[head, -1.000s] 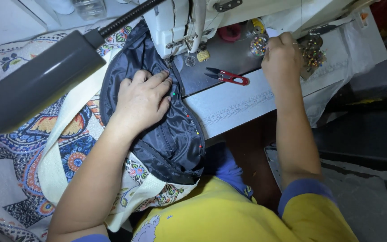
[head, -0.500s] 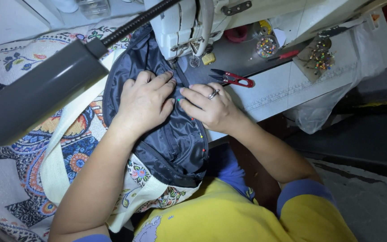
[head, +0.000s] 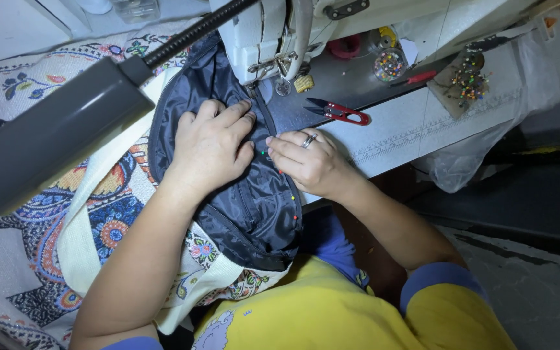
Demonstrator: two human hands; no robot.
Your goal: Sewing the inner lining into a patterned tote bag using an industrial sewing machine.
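Your right hand (head: 309, 162) came back from the pin tray & now pinches the dark cloth (head: 254, 207) just below the sewing machine (head: 273, 32). Left hand (head: 212, 146) presses flat beside it. Cloth's soft, prob. slippery; hold near pinned edge.

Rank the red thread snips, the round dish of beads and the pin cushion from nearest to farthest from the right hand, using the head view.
From the right hand:
1. Red thread snips, just above it.
2. Round dish of beads, farther up by the machine.
3. Pin cushion, far right on the table.
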